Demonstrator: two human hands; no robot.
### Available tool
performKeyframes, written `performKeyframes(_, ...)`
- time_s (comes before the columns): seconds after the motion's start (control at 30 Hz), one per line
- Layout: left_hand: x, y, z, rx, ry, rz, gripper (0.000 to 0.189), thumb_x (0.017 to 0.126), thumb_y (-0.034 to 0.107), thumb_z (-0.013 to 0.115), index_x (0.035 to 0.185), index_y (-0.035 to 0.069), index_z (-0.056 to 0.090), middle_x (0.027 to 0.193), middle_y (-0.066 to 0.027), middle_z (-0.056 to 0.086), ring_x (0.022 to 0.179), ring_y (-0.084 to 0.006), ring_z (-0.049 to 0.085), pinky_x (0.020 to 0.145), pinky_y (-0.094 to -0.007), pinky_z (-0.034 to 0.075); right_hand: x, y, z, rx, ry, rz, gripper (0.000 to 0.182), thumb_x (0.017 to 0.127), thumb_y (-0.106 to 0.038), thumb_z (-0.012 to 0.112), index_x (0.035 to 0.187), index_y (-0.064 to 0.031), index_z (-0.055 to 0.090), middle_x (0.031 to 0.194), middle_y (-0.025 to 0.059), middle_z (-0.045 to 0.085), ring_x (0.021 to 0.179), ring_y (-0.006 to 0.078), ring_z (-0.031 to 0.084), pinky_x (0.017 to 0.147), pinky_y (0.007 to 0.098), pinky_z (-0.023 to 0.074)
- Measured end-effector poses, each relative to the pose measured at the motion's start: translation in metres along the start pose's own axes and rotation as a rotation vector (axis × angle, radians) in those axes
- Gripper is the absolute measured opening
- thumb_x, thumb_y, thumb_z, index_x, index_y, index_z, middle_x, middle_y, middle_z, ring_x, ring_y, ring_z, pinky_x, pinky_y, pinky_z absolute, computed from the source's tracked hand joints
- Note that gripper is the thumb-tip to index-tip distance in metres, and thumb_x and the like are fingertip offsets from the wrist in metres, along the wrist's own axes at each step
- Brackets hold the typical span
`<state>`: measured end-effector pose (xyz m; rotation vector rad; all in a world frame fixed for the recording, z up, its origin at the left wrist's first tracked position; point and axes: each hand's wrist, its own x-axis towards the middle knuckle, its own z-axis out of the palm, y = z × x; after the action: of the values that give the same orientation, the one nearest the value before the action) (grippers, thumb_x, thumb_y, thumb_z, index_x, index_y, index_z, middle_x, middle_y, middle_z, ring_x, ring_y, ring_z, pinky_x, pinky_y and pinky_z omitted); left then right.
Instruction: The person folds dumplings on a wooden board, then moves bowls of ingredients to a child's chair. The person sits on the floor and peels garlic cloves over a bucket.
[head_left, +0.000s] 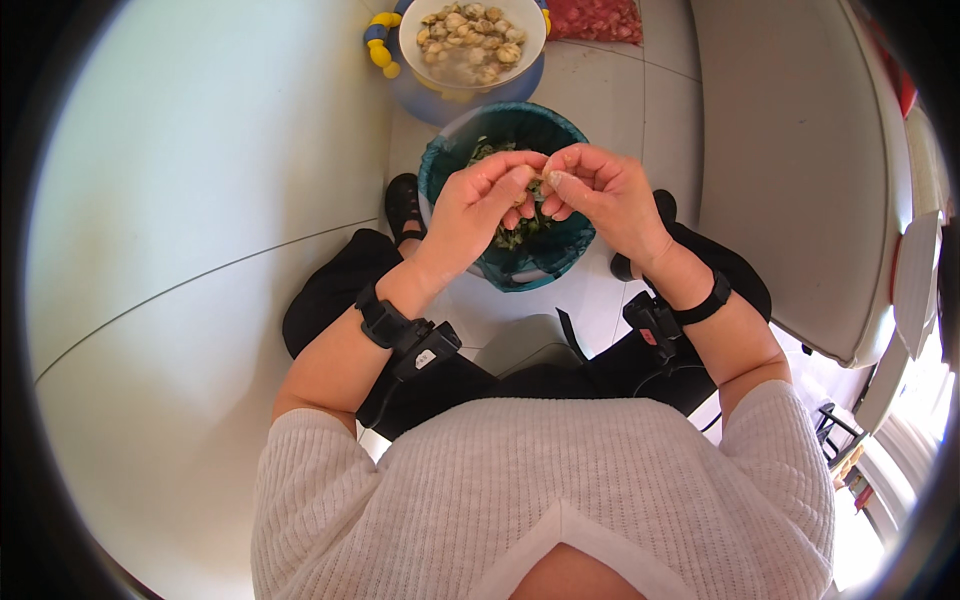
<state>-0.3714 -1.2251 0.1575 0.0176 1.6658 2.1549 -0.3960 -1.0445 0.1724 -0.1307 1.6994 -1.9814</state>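
Note:
My left hand (487, 191) and my right hand (600, 187) meet over a bin lined with a dark green plastic bag (499, 270). Thumbs and fingertips of both pinch a small pale brown piece (537, 182), mostly hidden by the fingers. Chopped-looking green leafy scraps (514, 236) lie inside the bag below. Beyond the bin, a white bowl (409, 45) holds many pale brown, bulb-like pieces (469, 37), seemingly in liquid; what they are exactly I cannot tell.
The bowl rests on a blue child's seat (431, 109) with a yellow and blue beaded arm (380, 45). Behind it lies a red mesh bag (600, 19). A beige upholstered piece of furniture (795, 150) stands at right. My black shoes (405, 206) flank the bin.

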Motion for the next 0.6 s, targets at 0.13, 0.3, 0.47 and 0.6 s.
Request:
performKeyframes(0.13,0.000,0.003,0.002,-0.136,0.076,-0.053,0.029,0.096,0.025,0.039,0.107,0.003,0.054,0.089,-0.0049,0.061,0.066,-0.0070,0.049,0.056,-0.0187,0.038,0.002,-0.001,-0.008,0.036,0.028,-0.028,0.009,0.087,-0.008,0.052,0.085,-0.0004,0.058,0.077,0.0020,0.059,0.066,0.0078,0.059,0.060,0.0202,0.0481)
performKeyframes(0.3,0.001,0.003,-0.005,-0.267,0.059,-0.147,0.031,0.096,0.028,0.042,0.104,0.002,0.055,0.085,-0.0035,0.059,0.062,-0.0060,0.044,0.051,-0.0180,0.033,0.004,-0.001,-0.011,-0.061,0.029,-0.079,0.010,0.087,-0.007,0.051,0.084,-0.0012,0.059,0.076,0.0013,0.059,0.065,0.0071,0.058,0.059,0.0194,0.0472)
performKeyframes(0.47,0.003,0.000,-0.007,-0.353,0.088,-0.179,0.029,0.092,0.029,0.050,0.096,0.002,0.060,0.076,0.0014,0.053,0.060,-0.0041,0.041,0.051,-0.0164,0.031,0.003,0.002,-0.001,-0.088,0.101,-0.081,0.011,0.086,-0.004,0.050,0.083,-0.0013,0.060,0.075,0.0011,0.060,0.067,0.0069,0.058,0.061,0.0201,0.0481)
performKeyframes(0.6,0.003,0.000,-0.005,-0.368,0.113,-0.167,0.023,0.090,0.025,0.054,0.093,0.003,0.061,0.075,0.0018,0.054,0.059,-0.0034,0.041,0.051,-0.0159,0.031,0.003,0.005,-0.005,-0.133,0.033,-0.096,0.009,0.084,-0.001,0.052,0.084,-0.0003,0.061,0.075,0.0014,0.061,0.068,0.0074,0.059,0.063,0.0204,0.0494)
